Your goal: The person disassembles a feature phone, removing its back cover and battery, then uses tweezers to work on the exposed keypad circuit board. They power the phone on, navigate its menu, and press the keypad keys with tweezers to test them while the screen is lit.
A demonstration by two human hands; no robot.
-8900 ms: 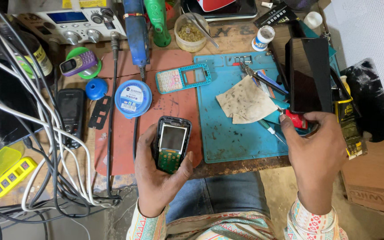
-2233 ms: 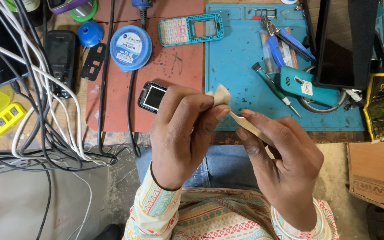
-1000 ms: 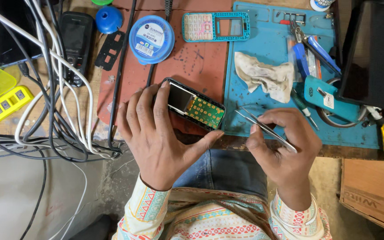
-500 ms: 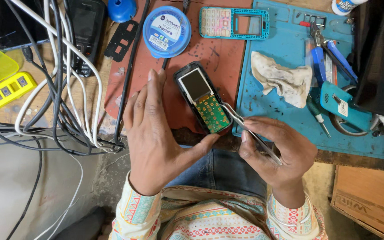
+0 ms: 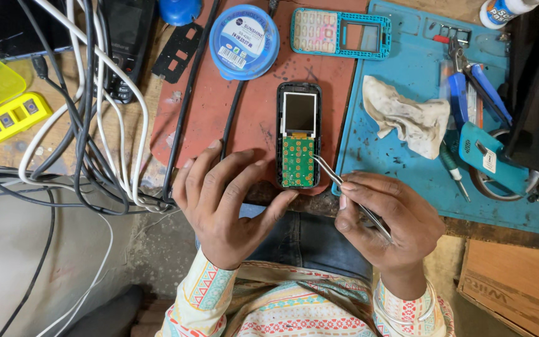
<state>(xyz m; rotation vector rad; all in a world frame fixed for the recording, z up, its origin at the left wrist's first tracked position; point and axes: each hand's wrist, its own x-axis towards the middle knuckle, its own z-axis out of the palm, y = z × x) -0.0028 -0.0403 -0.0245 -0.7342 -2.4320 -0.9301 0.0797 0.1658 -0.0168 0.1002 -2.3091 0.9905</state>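
Note:
An opened black phone (image 5: 299,134) lies on the red mat (image 5: 219,106), its small screen at the far end and a green circuit board at the near end. My left hand (image 5: 226,200) rests beside it, with the thumb tip touching the phone's near edge. My right hand (image 5: 385,221) grips metal tweezers (image 5: 344,187), and their tips touch the right side of the green board.
A blue mat (image 5: 407,181) to the right holds a dirty cloth (image 5: 403,118), pliers and screwdrivers. A teal phone cover (image 5: 341,32) and a blue round tin (image 5: 243,40) lie farther back. Tangled cables (image 5: 88,143), another black phone and a yellow case (image 5: 4,109) crowd the left.
The phone has turned from slanted to straight on the red mat. My left hand has slid off it to its near edge. The tweezers now touch the board.

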